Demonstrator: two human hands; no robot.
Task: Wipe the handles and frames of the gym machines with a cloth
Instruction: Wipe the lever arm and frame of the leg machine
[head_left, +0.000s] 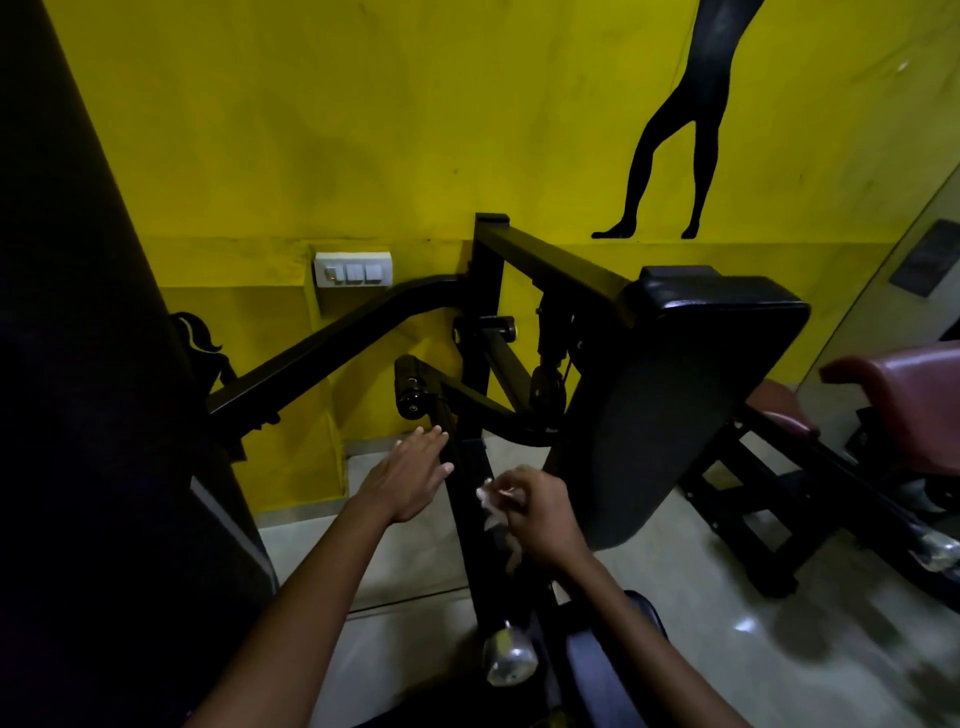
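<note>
A black gym machine stands in front of me, with a sloping frame bar (470, 499) running down the middle and a padded back rest (670, 405) to its right. My right hand (540, 512) grips a small white cloth (493, 506) and holds it against the bar's right side. My left hand (410, 473) reaches forward with straight fingers; its fingertips are at the bar's left edge, just below a black roller handle (410, 387). A chrome peg (509, 657) sticks out at the bar's lower end.
A dark punching bag (78, 364) fills the left side. The yellow wall (363, 130) behind carries a white switch plate (353, 270). A second machine with maroon pads (904, 395) stands at the right on the pale tiled floor (701, 623).
</note>
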